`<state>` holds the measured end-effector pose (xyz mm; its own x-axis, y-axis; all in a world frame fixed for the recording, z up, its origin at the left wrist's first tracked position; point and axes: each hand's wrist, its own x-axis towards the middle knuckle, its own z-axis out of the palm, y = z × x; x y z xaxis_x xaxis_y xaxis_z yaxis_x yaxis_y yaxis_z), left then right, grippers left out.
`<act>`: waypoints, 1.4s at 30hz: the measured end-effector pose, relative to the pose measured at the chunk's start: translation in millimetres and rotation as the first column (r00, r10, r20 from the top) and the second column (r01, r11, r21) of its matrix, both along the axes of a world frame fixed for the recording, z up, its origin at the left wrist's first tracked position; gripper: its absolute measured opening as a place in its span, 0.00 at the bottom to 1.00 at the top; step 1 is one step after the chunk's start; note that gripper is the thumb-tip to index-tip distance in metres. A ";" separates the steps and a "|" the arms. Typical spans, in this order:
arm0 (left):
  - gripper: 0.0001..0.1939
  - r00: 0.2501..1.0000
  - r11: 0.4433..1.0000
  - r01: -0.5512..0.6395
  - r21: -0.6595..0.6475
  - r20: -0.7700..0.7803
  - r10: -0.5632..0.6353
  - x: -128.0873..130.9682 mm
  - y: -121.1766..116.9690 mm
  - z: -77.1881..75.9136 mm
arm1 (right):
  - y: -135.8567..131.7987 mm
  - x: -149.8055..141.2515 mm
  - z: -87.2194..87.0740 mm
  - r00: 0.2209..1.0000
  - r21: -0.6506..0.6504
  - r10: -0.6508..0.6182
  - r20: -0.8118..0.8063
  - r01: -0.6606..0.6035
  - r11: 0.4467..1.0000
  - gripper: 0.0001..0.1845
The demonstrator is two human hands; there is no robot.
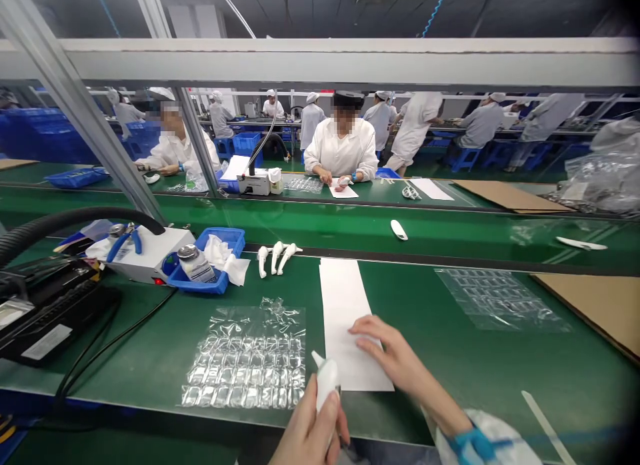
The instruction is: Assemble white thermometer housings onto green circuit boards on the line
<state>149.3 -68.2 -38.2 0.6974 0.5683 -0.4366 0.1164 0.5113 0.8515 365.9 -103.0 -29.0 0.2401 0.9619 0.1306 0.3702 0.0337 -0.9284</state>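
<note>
My left hand (313, 425) is closed around a white handheld device (327, 380) shaped like an ear thermometer, its narrow tip pointing up and left. It is held above the near edge of the green bench. My right hand (393, 352) is open, fingers stretched toward the left, over a long strip of white paper (345, 292). Whether its fingertips touch the paper I cannot tell. Left of the paper lies a clear plastic sheet (245, 365) with rows of pockets. Behind it stand three similar white devices (277, 257).
A blue tray (200, 285) holds a jar and white wipes. Beside it are a white box (145, 252) with blue pliers on top and a black hose. At right lie another clear sheet (500, 298) and cardboard (600, 305). White parts lie on the green belt (325, 222); co-workers sit beyond.
</note>
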 end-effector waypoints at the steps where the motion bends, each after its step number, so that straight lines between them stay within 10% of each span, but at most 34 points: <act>1: 0.29 0.999 1.000 0.022 0.012 0.040 -0.023 10.2 4.7 5.4 | 6.7 18.1 -5.2 0.995 -0.012 -0.010 0.104 0.011 1.000 0.10; 5: 0.26 0.990 0.993 -0.103 0.061 0.098 0.096 41.3 19.0 11.6 | 22.9 53.5 -28.1 0.958 -0.109 0.055 0.282 -0.025 0.994 0.07; 18: 0.29 0.994 0.982 -0.113 0.151 0.027 0.110 49.0 24.1 -17.5 | 23.8 37.0 -36.6 0.947 -0.046 -0.113 0.302 0.133 0.990 0.08; 28: 0.33 0.973 0.951 -0.202 -0.235 0.062 0.221 37.2 26.4 12.4 | 12.1 -42.4 36.5 0.988 -0.134 0.086 -0.129 -0.104 0.986 0.10; 42: 0.32 0.961 0.944 -0.269 -0.191 0.008 0.275 25.8 23.8 13.5 | 26.7 -65.3 28.5 0.997 -0.155 0.082 -0.013 -0.083 0.984 0.09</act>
